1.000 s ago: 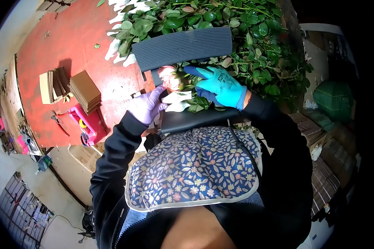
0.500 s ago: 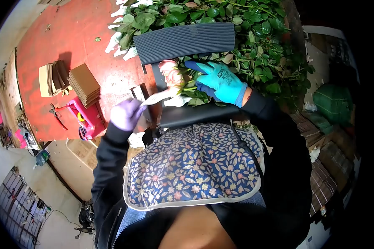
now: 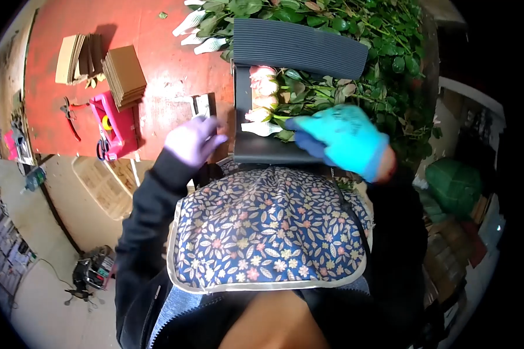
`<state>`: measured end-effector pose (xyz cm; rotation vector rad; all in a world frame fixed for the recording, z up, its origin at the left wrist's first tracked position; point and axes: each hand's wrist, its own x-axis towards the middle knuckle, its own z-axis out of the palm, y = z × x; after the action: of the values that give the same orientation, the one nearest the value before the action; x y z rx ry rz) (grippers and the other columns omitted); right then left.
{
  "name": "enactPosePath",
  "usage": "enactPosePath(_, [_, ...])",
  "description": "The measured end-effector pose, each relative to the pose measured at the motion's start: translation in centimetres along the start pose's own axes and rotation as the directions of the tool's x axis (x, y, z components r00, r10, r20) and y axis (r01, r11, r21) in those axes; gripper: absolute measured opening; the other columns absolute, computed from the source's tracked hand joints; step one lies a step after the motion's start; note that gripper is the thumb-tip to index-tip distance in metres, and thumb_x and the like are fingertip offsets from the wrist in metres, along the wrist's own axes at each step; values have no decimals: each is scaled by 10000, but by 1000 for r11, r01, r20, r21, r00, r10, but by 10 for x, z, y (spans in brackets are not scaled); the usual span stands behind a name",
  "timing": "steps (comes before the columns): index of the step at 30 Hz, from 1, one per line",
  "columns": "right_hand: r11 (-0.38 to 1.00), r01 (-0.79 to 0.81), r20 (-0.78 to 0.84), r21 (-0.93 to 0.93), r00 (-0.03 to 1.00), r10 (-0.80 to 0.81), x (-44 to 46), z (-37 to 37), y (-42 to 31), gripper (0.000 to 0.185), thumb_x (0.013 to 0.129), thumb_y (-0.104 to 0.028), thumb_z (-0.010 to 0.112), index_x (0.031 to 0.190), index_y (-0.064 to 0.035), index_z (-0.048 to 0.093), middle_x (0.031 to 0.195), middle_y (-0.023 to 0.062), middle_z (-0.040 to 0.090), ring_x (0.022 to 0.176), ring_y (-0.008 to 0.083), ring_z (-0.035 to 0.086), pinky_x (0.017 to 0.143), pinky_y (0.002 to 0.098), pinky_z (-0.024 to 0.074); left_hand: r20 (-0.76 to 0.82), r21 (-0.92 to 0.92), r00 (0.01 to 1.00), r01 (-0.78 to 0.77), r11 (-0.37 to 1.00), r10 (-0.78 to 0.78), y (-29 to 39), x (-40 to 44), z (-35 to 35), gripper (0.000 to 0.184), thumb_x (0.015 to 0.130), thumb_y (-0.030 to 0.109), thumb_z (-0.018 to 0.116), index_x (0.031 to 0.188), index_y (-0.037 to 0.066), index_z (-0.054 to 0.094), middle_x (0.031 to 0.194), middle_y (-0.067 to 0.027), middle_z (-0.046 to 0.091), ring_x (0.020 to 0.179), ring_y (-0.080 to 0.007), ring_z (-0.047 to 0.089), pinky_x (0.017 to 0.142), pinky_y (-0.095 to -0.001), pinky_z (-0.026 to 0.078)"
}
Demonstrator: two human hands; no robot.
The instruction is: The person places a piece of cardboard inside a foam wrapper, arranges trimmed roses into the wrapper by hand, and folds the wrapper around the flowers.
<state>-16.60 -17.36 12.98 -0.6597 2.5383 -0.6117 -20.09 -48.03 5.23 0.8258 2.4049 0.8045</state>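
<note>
My left hand (image 3: pixel 192 141), in a purple glove, is left of the black holder (image 3: pixel 273 149), fingers apart and holding nothing. The teal-and-blue glove on my right hand (image 3: pixel 346 139) is blurred, its fingertips beside the stems of the lower roses; its grip is unclear. Pink roses (image 3: pixel 263 82) lie in the holder with their heads to the left and leafy stems to the right. Below them is a bud in white netting (image 3: pixel 259 128). A ribbed dark flap (image 3: pixel 297 47) stands along the holder's far side.
Many leafy stems (image 3: pixel 384 35) with netted buds (image 3: pixel 190 22) lie behind and right of the holder. On the red table (image 3: pixel 174 58) are cardboard pieces (image 3: pixel 125 75), a pink tool holder (image 3: pixel 115 125) with scissors, and red-handled pliers (image 3: pixel 71 119). A floral apron (image 3: pixel 268 227) covers my lap.
The white strip that my left hand was pulling from a rose is no longer in it, and that hand's fingers have opened. My right hand has shifted slightly rightward from the rose heads. The view has shifted.
</note>
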Motion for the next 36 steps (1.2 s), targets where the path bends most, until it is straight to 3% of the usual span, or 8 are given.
enactPosePath(12, [992,-82,280,-100,954,107,45,68,29,274,869,-302,529,880,-93,706,865,118,698,796,336,661,727,451,519,72,-127,915,-385,914,396,-18,50,36,171,902,237,596,839,80,617,799,-110,589,762,-347,598,642,-428,478])
enactPosePath(20, [997,-58,271,-45,960,68,50,69,23,240,874,-298,546,859,-109,694,832,126,687,781,328,659,710,444,511,-33,-230,987,-162,959,159,-29,-3,30,147,875,195,652,799,72,623,750,-115,600,708,-330,607,615,-396,483])
enactPosePath(25, [990,23,234,-142,972,11,42,78,36,241,883,-299,567,790,-103,673,741,115,666,699,321,643,649,453,495,-32,71,998,48,996,-46,-91,-70,6,114,833,152,693,801,56,640,709,-138,591,649,-318,608,586,-412,474])
enactPosePath(28, [982,-9,246,-187,968,56,43,77,31,247,883,-298,568,784,-104,685,743,118,667,701,315,646,651,451,497,488,428,620,443,788,-614,-107,-123,2,367,831,447,663,856,82,687,815,-128,684,788,-339,660,690,-431,512])
enactPosePath(30, [979,-20,267,-203,961,75,44,75,27,246,882,-297,569,784,-105,688,729,118,664,693,315,646,648,453,497,603,681,321,269,681,-731,-116,-139,15,539,790,584,649,975,81,703,981,-125,704,962,-322,661,832,-427,515])
enactPosePath(32, [981,-81,281,-175,951,128,41,60,16,268,876,-263,539,788,-96,729,766,132,703,714,298,682,648,447,525,473,703,401,365,610,-785,-116,-137,19,530,795,560,654,997,73,699,1015,-139,700,983,-329,658,848,-426,516])
enactPosePath(34, [973,-151,222,-174,957,188,34,54,12,318,908,-320,527,791,-96,720,739,130,693,686,307,672,626,455,521,163,264,804,523,811,-572,-99,-113,25,389,839,394,662,1027,54,677,961,-202,682,908,-374,651,781,-458,515])
enactPosePath(36, [955,-203,120,-218,965,232,24,57,12,344,906,-395,536,936,-90,694,691,118,671,608,313,648,589,459,514,-76,-192,957,262,946,-281,-61,-59,22,213,903,181,602,1002,0,653,812,-221,651,788,-383,643,707,-430,514])
